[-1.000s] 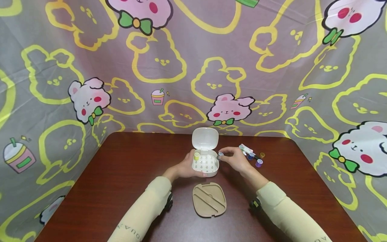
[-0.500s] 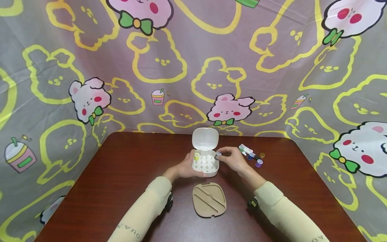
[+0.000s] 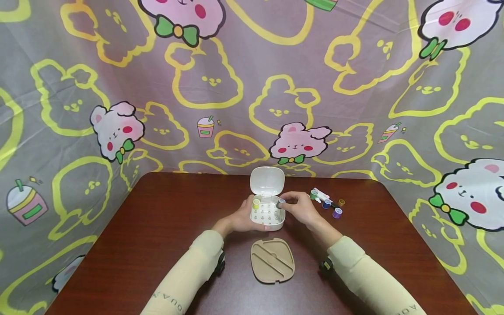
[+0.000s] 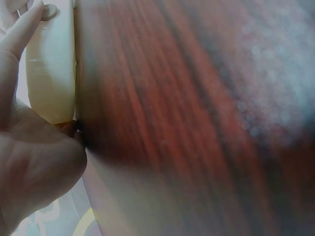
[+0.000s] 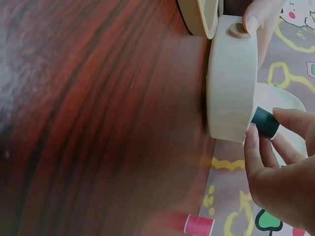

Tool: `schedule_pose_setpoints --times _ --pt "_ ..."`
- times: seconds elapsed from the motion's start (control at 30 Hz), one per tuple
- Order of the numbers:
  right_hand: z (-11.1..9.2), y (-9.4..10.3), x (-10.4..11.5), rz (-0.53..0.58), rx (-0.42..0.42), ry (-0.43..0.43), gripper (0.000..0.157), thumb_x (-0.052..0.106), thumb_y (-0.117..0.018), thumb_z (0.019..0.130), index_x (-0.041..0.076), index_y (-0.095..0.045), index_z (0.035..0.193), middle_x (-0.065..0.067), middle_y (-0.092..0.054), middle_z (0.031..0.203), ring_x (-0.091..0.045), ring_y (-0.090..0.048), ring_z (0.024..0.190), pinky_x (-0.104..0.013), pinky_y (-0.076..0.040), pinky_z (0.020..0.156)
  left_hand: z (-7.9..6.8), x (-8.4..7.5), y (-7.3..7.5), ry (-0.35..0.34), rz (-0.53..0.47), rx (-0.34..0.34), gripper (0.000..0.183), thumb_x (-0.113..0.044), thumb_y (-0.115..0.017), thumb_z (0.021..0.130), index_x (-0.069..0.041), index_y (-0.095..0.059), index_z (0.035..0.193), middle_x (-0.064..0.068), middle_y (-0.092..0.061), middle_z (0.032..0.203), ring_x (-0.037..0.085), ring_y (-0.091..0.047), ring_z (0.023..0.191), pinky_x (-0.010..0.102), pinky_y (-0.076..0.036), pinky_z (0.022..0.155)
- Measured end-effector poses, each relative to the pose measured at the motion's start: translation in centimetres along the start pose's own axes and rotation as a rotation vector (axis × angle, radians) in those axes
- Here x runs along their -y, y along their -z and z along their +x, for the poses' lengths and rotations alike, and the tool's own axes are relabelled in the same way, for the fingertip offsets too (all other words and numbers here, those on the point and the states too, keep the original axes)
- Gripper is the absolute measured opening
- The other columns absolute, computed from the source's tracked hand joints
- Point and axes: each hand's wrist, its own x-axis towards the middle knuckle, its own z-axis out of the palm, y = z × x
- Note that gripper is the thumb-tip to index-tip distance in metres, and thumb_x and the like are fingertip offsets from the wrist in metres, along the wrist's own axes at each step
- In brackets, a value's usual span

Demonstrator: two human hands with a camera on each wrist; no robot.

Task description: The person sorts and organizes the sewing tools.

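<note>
A white sewing box (image 3: pixel 268 226) stands with its lid (image 3: pixel 267 180) raised, rows of small pegs inside. A yellow thread spool (image 3: pixel 256 204) stands at its back left corner. My left hand (image 3: pixel 242 217) grips the box from the left; in the left wrist view its thumb (image 4: pixel 24 29) lies by the round front button (image 4: pixel 49 12). My right hand (image 3: pixel 302 207) pinches a dark thread spool (image 5: pixel 265 122) between thumb and fingers, at the box's back right corner. In the right wrist view, that spool is right at the rim.
A tan tray insert (image 3: pixel 272 260) with slanted ridges lies in front of the box. Right of my right hand are a green spool (image 3: pixel 313 194), a blue spool (image 3: pixel 327 204), a purple spool (image 3: pixel 337 213) and a small yellowish ring-like piece (image 3: pixel 341 202). A patterned cloth (image 3: pixel 220 153) hangs behind.
My right hand has moved left with the dark spool, from just outside the box's right edge to over its back right corner. My left hand has stayed on the box.
</note>
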Motion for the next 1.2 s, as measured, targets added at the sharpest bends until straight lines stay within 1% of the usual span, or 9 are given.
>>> schedule_pose_setpoints --times 0.1,0.37,0.53,0.7,0.87,1.07,1.2 --pt "0.1 -0.1 0.1 -0.003 -0.004 0.016 0.021 0.005 -0.077 0.088 -0.002 -0.075 0.108 -0.012 -0.075 0.102 -0.019 -0.066 0.09 -0.031 -0.051 0.077 0.0 0.0 0.0 -0.015 -0.001 -0.006 0.109 -0.035 -0.094 0.069 -0.006 -0.025 0.148 0.018 -0.039 0.136 0.029 -0.039 0.123 0.042 -0.036 0.104" --pt "0.3 -0.5 0.3 0.007 0.012 0.034 0.022 0.004 -0.076 0.089 -0.004 -0.073 0.108 -0.013 -0.074 0.102 -0.021 -0.067 0.09 -0.03 -0.051 0.078 0.8 1.2 -0.2 -0.017 -0.01 -0.007 0.113 -0.037 -0.095 0.067 -0.009 -0.024 0.15 0.015 -0.038 0.137 0.027 -0.038 0.123 0.043 -0.034 0.106" --pt "0.6 -0.9 0.4 0.01 0.017 0.032 0.024 0.005 -0.077 0.088 -0.006 -0.073 0.109 -0.013 -0.074 0.101 -0.02 -0.067 0.09 -0.027 -0.051 0.076 0.8 1.3 -0.3 -0.03 0.0 -0.01 0.113 -0.037 -0.095 0.066 -0.008 -0.024 0.15 0.014 -0.038 0.138 0.026 -0.038 0.123 0.042 -0.033 0.107" --pt "0.9 -1.3 0.6 0.0 0.016 0.032 0.02 0.004 -0.077 0.088 -0.003 -0.074 0.106 -0.011 -0.074 0.099 -0.018 -0.066 0.088 -0.027 -0.051 0.075 0.9 1.4 -0.3 -0.031 0.008 -0.006 0.113 -0.038 -0.095 0.067 -0.008 -0.024 0.149 0.014 -0.038 0.138 0.025 -0.039 0.123 0.042 -0.034 0.107" --pt "1.0 -1.6 0.8 -0.022 0.01 0.032 0.019 0.005 -0.078 0.087 0.0 -0.075 0.105 -0.01 -0.074 0.099 -0.019 -0.065 0.09 -0.028 -0.051 0.076 1.0 1.4 -0.3 -0.03 0.017 -0.004 0.112 -0.038 -0.094 0.067 -0.008 -0.024 0.149 0.014 -0.038 0.137 0.025 -0.038 0.123 0.042 -0.034 0.106" --pt "1.2 -1.9 0.8 -0.029 0.008 0.05 0.019 0.005 -0.079 0.087 0.0 -0.075 0.105 -0.011 -0.074 0.099 -0.025 -0.067 0.091 -0.027 -0.052 0.075 1.0 1.4 -0.3 -0.033 0.029 -0.008 0.112 -0.039 -0.094 0.066 -0.01 -0.025 0.149 0.013 -0.038 0.137 0.025 -0.039 0.122 0.041 -0.035 0.105" --pt "1.2 -2.1 0.9 -0.043 -0.004 0.057 0.018 0.004 -0.079 0.086 0.0 -0.076 0.103 -0.012 -0.074 0.098 -0.027 -0.068 0.09 -0.029 -0.052 0.075 0.9 1.2 -0.2 -0.02 0.022 0.001 0.114 -0.04 -0.094 0.067 -0.01 -0.023 0.15 0.014 -0.037 0.138 0.024 -0.039 0.122 0.042 -0.035 0.105"
